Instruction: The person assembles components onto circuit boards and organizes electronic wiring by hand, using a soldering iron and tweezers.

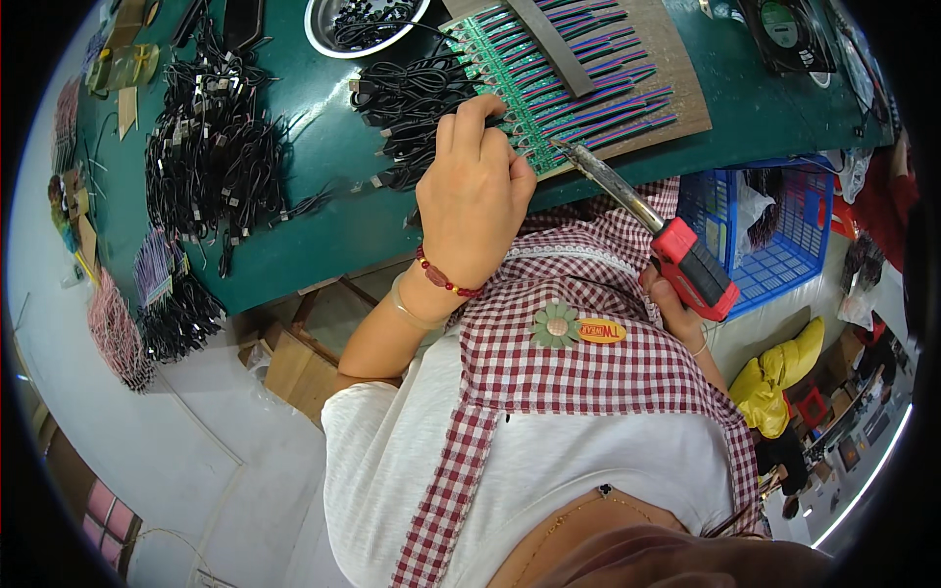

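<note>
My left hand (470, 191) is closed at the edge of a green circuit board strip (524, 122), fingers bent and thumb pressed in. What it pinches is hidden, but black cables (412, 88) lie under and beside it. My right hand (674, 306) grips a soldering iron (691, 265) by its red and black handle. The iron's metal tip points up-left at the strip's near end; whether it touches cannot be told. Blue, pink and black wires (627, 122) fan out from the strip across a brown board (676, 59), with a grey bar (554, 49) lying over them.
A metal bowl (319, 39) of small black parts stands at the far edge of the green table (323, 157). Bundled black cables (216, 147) lie at left. Beside my right hand is a blue plastic basket (784, 279); a round-faced device (781, 27) sits far right.
</note>
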`<state>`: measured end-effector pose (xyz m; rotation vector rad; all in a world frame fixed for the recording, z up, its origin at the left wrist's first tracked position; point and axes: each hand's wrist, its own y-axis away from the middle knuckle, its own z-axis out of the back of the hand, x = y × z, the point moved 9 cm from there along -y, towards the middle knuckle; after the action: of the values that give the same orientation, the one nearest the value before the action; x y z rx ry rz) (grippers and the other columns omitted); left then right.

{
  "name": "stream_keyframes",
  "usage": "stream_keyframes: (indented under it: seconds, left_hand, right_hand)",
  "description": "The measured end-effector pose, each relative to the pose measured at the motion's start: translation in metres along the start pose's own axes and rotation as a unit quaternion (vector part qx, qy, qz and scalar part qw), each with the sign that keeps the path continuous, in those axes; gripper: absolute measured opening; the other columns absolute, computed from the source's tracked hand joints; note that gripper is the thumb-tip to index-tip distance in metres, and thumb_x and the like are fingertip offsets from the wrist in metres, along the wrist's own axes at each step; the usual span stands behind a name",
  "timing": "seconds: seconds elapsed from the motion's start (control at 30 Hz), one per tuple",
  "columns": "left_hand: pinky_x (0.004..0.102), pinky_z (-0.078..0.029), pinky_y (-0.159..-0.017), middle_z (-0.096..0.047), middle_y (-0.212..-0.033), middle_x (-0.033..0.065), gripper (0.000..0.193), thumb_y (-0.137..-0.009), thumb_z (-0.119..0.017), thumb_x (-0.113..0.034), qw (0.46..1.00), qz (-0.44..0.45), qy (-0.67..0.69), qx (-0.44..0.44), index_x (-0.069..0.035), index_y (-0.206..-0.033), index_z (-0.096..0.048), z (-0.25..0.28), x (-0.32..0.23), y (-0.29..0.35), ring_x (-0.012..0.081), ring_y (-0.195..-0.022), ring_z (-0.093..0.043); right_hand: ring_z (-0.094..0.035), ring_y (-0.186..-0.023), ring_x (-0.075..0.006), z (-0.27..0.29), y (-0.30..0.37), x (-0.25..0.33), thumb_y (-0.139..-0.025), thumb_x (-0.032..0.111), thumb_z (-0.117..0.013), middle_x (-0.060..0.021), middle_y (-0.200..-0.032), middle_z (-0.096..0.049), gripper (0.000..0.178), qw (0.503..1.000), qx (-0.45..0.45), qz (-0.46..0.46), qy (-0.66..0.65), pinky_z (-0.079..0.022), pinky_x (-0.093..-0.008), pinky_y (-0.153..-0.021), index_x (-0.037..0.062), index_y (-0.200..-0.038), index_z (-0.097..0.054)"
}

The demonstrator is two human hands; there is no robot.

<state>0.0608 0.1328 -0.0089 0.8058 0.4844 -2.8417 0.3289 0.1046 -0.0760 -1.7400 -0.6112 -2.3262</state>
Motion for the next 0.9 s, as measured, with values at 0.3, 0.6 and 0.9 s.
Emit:
stream_keyframes:
  seconds: [0.3, 0.6, 0.9]
  left_hand:
    - [0.0326, -0.048, -0.057, -0.055, -0.103, 0.0049, 0.013, -0.063, -0.062, -0.002, 1.0, -0.005, -0.018, 0.023, -0.003, -0.066, -0.049, -0.001, -0.001, -0.003, 0.0232, -0.084, -0.054]
    - [0.0324, -0.048, -0.06, -0.053, -0.103, 0.0058, 0.013, -0.064, -0.063, -0.001, 0.996, -0.055, -0.008, 0.063, -0.002, -0.07, -0.051, -0.002, -0.004, -0.006, 0.0233, -0.085, -0.052]
    - [0.032, -0.049, -0.061, -0.053, -0.1, 0.0059, 0.013, -0.065, -0.063, -0.001, 0.992, -0.091, -0.026, 0.08, -0.002, -0.071, -0.052, -0.005, -0.011, -0.01, 0.0228, -0.083, -0.051]
  right_hand:
    - [-0.055, -0.062, -0.017, -0.001, -0.002, 0.005, -0.074, 0.013, -0.066, -0.0072, -0.072, -0.059, 0.015, 1.0, -0.006, 0.001, -0.015, -0.043, -0.0278, -0.057, 0.0011, -0.081, -0.061]
    - [-0.054, -0.063, -0.0202, -0.002, 0.001, -0.006, -0.073, 0.013, -0.067, -0.0074, -0.074, -0.058, 0.015, 1.0, 0.022, -0.022, -0.002, -0.041, -0.0292, -0.057, 0.0025, -0.081, -0.061]
    - [-0.056, -0.062, -0.0229, -0.004, 0.002, -0.005, -0.068, 0.012, -0.068, -0.0089, -0.074, -0.059, 0.018, 0.997, 0.028, 0.008, 0.07, -0.043, -0.0314, -0.054, 0.0032, -0.083, -0.062]
